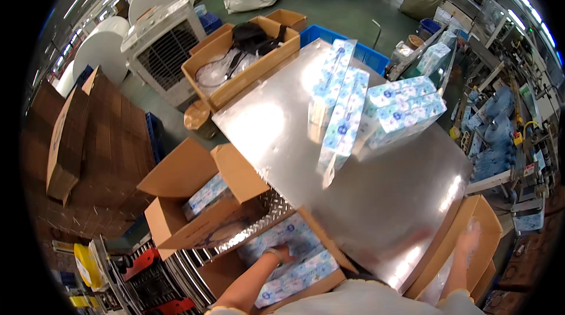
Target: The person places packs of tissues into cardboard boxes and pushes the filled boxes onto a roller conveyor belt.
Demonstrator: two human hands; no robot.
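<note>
My left hand (284, 252) reaches down into an open cardboard carton (322, 284) in front of me, among floral blue-and-white tissue packs (297, 277). Its fingers are mostly hidden, so whether it grips a pack does not show. My right hand (468, 241) is inside another cardboard box (487, 216) at the lower right, against clear plastic film (436, 287). That hand is blurred, and its fingers cannot be made out. On the metal table (394, 197) several long wrapped tissue packs (343, 124) stand close together, with others (406, 109) to their right.
A second open carton (209, 221) holding tissue packs sits on the roller conveyor (182, 274) at left. Beyond the table are a box with a black bag (250, 35) and a blue crate (376, 59). Stacked flat cartons (106, 144) fill the left; machinery (506, 132) lines the right.
</note>
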